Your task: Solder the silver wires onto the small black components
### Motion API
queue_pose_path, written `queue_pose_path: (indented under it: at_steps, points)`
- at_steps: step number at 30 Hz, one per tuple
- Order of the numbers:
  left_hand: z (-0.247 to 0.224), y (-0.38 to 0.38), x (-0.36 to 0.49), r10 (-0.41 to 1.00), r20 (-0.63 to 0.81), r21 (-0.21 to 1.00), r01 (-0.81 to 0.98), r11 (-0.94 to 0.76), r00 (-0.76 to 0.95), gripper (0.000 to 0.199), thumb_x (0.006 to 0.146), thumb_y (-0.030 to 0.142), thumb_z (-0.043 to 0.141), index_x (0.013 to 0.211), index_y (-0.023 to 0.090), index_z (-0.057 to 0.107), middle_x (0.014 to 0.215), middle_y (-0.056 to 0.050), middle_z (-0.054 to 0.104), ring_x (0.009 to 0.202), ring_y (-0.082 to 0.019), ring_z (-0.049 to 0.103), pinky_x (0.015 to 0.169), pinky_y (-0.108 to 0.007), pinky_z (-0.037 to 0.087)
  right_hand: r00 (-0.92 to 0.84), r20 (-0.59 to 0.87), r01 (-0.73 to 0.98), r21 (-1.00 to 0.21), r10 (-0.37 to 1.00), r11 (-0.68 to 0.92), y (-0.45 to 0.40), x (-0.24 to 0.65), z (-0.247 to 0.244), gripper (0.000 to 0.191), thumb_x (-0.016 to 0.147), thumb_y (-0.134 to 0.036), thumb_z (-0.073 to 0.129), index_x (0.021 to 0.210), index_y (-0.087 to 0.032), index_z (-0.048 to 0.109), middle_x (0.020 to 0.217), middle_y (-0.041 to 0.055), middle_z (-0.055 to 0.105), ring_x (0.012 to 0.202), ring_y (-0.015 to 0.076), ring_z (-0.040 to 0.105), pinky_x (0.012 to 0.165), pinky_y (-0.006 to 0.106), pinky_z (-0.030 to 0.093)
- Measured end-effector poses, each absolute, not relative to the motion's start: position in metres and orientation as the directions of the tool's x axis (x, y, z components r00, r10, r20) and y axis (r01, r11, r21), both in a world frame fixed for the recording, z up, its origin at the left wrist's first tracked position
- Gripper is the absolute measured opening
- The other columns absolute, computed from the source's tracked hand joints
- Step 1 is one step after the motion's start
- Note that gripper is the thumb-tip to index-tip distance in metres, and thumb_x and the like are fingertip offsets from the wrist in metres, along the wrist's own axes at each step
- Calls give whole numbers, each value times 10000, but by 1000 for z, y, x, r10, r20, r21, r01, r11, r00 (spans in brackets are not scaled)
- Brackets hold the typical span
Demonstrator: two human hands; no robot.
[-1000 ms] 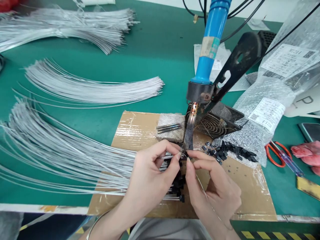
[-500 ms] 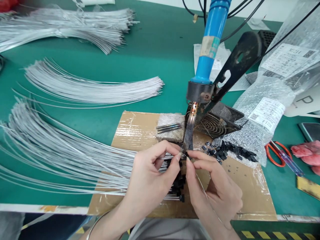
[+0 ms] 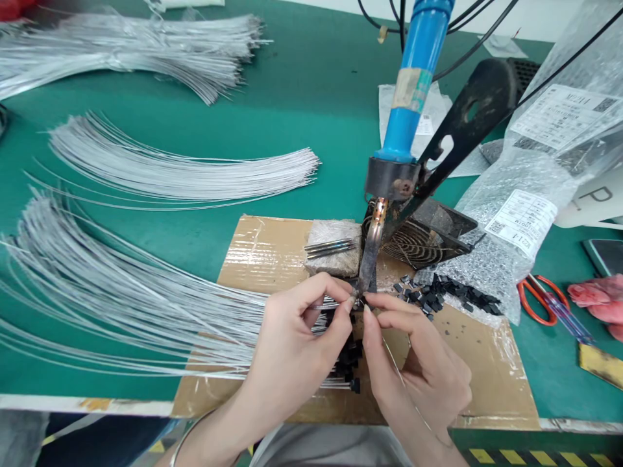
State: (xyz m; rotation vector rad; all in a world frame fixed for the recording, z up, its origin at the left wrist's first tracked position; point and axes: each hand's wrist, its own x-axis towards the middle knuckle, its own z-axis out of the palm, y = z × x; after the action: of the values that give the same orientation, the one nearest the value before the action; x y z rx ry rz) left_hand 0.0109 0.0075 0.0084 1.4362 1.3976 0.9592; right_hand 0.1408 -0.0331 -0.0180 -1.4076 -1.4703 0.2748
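Observation:
At the tip of the blue soldering iron (image 3: 406,107), both hands meet with their fingertips almost touching. My left hand (image 3: 296,344) is pinched closed, thumb against forefinger, just left of the tip; the tiny piece between them is mostly hidden. My right hand (image 3: 418,363) is closed too, holding a thin silvery solder wire (image 3: 395,364) that trails across the palm toward the wrist. A small dark part shows between the two hands, too small to name. Under and beside my left hand lies a bundle of white wires (image 3: 160,292), with black connectors (image 3: 349,357) at their ends.
A black bracket (image 3: 467,123) holds the iron over a cardboard sheet (image 3: 263,253). A small fan (image 3: 418,237) stands behind it. Loose black connectors (image 3: 438,295), bubble-wrap bags (image 3: 491,246) and red-handled scissors (image 3: 542,301) lie right. More white wires (image 3: 185,175) lie left.
Almost nothing differs. The view has shifted very slightly, and both hands keep their place at the iron's tip.

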Motion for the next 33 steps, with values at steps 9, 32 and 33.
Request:
queue_pose_path:
  at_steps: [9,32,33]
  points:
    - [8,7,12,998,3,949,313,-22,61,156,830,145,599,702,195,672,720,-13,746,671,-147,691,489,-200,458,226,514,606,-739,827,294,-36,141,-18,163,871,-54,729,919,-203,683,980,40,820,792,145,796,787,229,667]
    - [1,5,7,996,12,935,352,-44,93,162,846,123,586,728,199,666,754,-10,762,653,-139,697,532,-202,498,308,344,392,-896,887,211,-39,156,-30,127,898,-93,719,862,-207,675,1022,64,809,929,204,790,852,320,639]
    - [0,3,5,995,33,920,387,-66,91,164,854,119,586,737,203,662,771,-10,768,639,-139,691,507,-208,476,346,369,420,-883,863,209,-39,165,-31,128,894,-96,733,853,-205,681,1006,64,809,916,208,788,842,322,637]
